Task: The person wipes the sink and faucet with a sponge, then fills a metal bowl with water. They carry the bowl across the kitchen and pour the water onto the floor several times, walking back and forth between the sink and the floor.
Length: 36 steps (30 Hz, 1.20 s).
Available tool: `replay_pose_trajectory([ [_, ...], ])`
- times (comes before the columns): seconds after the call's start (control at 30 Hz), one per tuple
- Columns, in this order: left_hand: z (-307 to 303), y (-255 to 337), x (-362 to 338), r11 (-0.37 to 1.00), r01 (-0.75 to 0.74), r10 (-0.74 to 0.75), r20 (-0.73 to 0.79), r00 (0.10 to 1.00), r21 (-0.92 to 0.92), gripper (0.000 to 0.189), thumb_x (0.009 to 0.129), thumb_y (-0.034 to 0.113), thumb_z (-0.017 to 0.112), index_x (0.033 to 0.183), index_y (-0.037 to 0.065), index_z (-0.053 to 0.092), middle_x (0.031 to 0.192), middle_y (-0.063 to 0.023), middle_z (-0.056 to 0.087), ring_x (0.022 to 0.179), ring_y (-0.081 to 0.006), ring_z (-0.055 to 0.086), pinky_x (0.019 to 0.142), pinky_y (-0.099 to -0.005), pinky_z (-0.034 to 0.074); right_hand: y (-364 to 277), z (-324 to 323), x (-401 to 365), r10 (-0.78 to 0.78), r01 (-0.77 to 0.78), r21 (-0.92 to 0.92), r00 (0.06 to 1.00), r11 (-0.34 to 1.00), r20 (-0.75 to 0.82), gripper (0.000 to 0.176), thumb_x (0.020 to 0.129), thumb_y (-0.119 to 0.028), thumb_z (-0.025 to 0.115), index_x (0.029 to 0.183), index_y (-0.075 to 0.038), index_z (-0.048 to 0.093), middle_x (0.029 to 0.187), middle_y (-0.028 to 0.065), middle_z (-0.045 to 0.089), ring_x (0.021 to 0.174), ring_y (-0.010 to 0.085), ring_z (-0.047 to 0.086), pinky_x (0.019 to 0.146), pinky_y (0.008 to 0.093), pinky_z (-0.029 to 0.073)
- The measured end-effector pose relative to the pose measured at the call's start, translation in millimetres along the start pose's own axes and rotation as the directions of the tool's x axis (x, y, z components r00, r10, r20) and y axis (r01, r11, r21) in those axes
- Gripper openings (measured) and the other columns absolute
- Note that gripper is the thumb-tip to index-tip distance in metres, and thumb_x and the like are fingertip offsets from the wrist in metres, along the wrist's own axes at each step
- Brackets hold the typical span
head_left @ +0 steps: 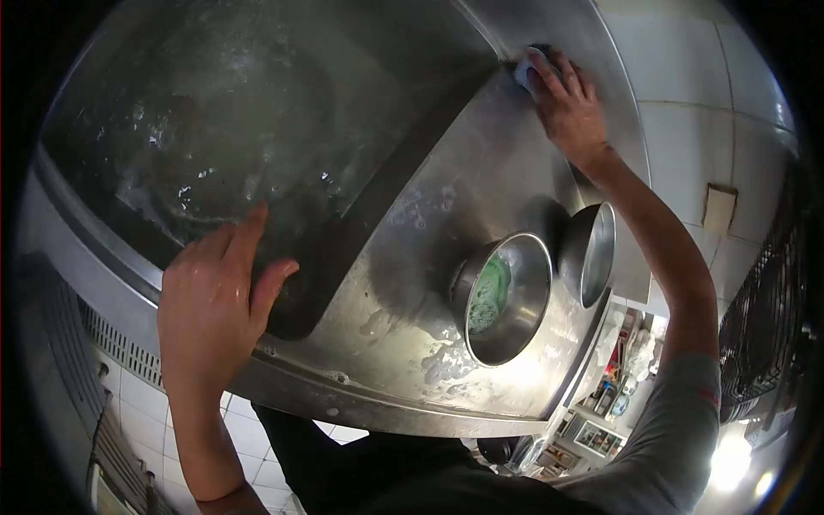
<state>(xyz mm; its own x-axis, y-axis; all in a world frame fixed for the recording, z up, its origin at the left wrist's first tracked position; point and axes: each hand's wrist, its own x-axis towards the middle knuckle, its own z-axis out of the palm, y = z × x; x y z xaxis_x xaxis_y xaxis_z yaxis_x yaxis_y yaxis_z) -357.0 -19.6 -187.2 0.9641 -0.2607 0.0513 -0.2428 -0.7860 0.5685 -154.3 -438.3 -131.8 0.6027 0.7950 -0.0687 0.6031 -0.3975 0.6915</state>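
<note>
My right hand (571, 107) presses a bluish cloth or sponge (527, 74) against the metal at the back of the steel counter (412, 249), near the sink's far corner. Over the front edge of the sink (275, 112), which holds cloudy water, my left hand (219, 287) is held with thumb and forefinger apart and nothing in it. A steel bowl (525, 296) with green, foamy liquid (489, 296) stands on the counter. Beside it a second steel bowl (598, 256) is tilted on its side.
White wall tiles (682, 69) rise behind the counter, with a small beige block (719, 209) on them. Dark wire racks (760, 300) are at the far right. A slotted metal strip (120, 343) runs at the left, above a tiled floor (142, 399).
</note>
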Motion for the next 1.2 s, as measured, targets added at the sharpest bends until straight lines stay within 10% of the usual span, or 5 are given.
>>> replay_pose_trajectory([
  [0.27, -7, -1, -22, 0.999, -0.026, 0.025, 0.054, 0.998, 0.023, 0.057, 0.08, 0.036, 0.069, 0.122, 0.001, 0.056, 0.063, -0.0059, 0.053, 0.054, -0.0247, 0.05, 0.057, -0.0352, 0.04, -21, -8, -5, -0.031, 0.141, -0.152, 0.825, 0.978, 0.565, 0.043, 0.08, -0.015, 0.058, 0.118, 0.005, 0.06, 0.154, 0.011, 0.021, 0.143, 0.0296, 0.016, 0.113, 0.0483, 0.025],
  [0.33, -6, -3, -23, 0.999, -0.015, 0.013, 0.05, 0.999, 0.039, 0.058, 0.079, 0.038, 0.069, 0.123, 0.002, 0.056, 0.061, -0.005, 0.052, 0.053, -0.0244, 0.049, 0.057, -0.0355, 0.04, -16, 16, 32, -0.094, 0.106, -0.079, 0.984, 0.991, 0.152, 0.039, 0.08, -0.013, 0.055, 0.115, 0.004, 0.062, 0.154, 0.0103, 0.022, 0.143, 0.0292, 0.016, 0.113, 0.0479, 0.024],
  [0.87, -5, -6, -35, 0.998, -0.065, 0.065, 0.113, 0.991, -0.008, 0.044, 0.082, 0.03, 0.067, 0.113, -0.001, 0.059, 0.07, -0.0109, 0.055, 0.063, -0.0286, 0.054, 0.061, -0.0391, 0.042, -24, -19, 136, -0.067, 0.224, -0.36, 0.915, 0.906, 0.398, 0.058, 0.08, -0.009, 0.054, 0.136, 0.0, 0.045, 0.152, 0.008, 0.026, 0.142, 0.0247, 0.018, 0.112, 0.0424, 0.025],
  [1.07, -7, -15, -38, 0.991, -0.127, 0.129, 0.046, 0.991, -0.041, 0.044, 0.083, 0.028, 0.065, 0.116, 0.001, 0.055, 0.069, -0.0105, 0.054, 0.066, -0.0288, 0.054, 0.062, -0.0393, 0.043, -7, -19, -23, -0.122, 0.34, -0.214, 0.744, 0.916, 0.657, 0.058, 0.082, -0.012, 0.052, 0.138, -0.003, 0.042, 0.152, 0.0089, 0.026, 0.141, 0.025, 0.021, 0.116, 0.0449, 0.018],
  [1.2, -6, -18, -35, 0.985, -0.153, 0.159, 0.068, 0.985, -0.08, 0.045, 0.083, 0.028, 0.065, 0.117, 0.001, 0.055, 0.073, -0.0109, 0.054, 0.068, -0.0293, 0.054, 0.062, -0.0398, 0.043, 8, -6, 30, -0.229, 0.31, -0.191, 0.907, 0.931, 0.354, 0.06, 0.082, -0.007, 0.052, 0.141, -0.004, 0.038, 0.152, 0.0045, 0.028, 0.141, 0.0239, 0.022, 0.115, 0.0432, 0.023],
])
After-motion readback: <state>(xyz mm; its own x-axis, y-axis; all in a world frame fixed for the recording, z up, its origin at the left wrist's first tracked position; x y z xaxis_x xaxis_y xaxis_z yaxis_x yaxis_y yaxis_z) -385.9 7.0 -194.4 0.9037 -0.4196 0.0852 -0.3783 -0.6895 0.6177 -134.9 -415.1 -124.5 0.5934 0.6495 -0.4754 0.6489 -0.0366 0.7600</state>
